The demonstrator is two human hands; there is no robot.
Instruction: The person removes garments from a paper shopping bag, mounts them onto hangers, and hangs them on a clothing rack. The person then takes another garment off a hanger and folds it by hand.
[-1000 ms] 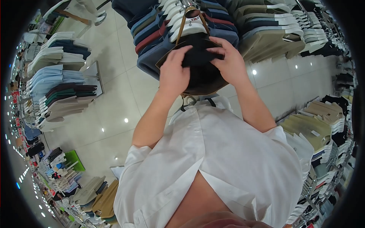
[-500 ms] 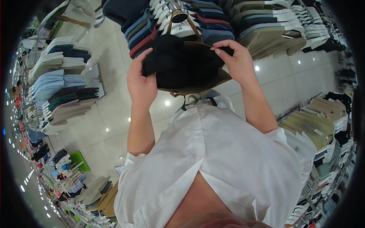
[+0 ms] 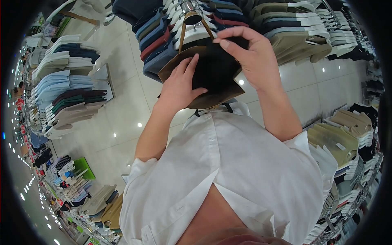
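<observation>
The bag (image 3: 221, 98) hung open in front of the person's chest, its handles (image 3: 207, 30) running up to the end of a metal rail (image 3: 188, 7), where they seemed to be looped. Black cloth (image 3: 216, 69) filled much of the dark mouth; its edge was hard to tell from the shadow inside, so how deep it sat could not be made out. The left hand (image 3: 177, 86) lay over the left part of the mouth, fingers stretched forward across the rim and thumb spread apart from them, not clamped on anything that showed. The right hand (image 3: 255, 53) was at the far right of the mouth, thumb and forefinger tips close together just beside the foot of one handle; whether they pinched cloth or rim, one could not tell. As things stood, the bag was hung and open and the cloth was at least partly within its mouth. The mouth was not closed, both hands were at it, and the cloth did not look plainly settled at the bottom. Beyond the bag, clothes (image 3: 157, 43) hung on white hangers (image 3: 197, 33) along the rail. Blue shirts (image 3: 65, 81) hung well apart to the left, across the tiled floor (image 3: 122, 122).
</observation>
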